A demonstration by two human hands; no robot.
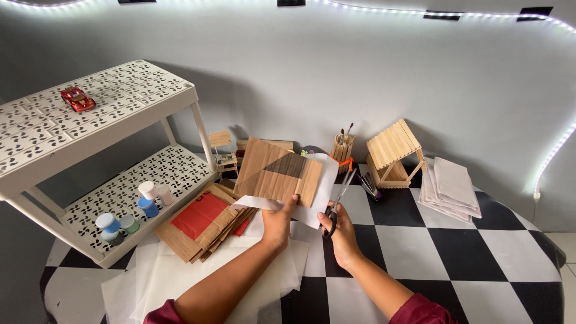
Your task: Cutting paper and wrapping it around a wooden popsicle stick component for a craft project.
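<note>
The left hand (277, 223) pinched the lower edge of a stick panel (277, 172) backed with white paper (324, 186), raised above the checkered counter (456, 252). The right hand (342, 231) gripped scissors (337, 204), blades parted at the paper. The panel looked light and stiff, the paper flimsy, so the panel's edge seemed the safest hold.

The white sheet of paper (324, 192) is largely hidden behind the square panel of flat wooden craft sticks (277, 172). The left hand (279, 223) covers the panel's lower edge. The right hand (340, 231) wraps the handles of the scissors (341, 198), so only the blades show clearly. The red sheet (201, 214) on the stacked stick panels is partly covered by the paper (its right corner is lost). The white perforated plastic shelf unit (102, 114) is cut off at the left edge. The small wooden chair (223, 153) is too small to make out.
</note>
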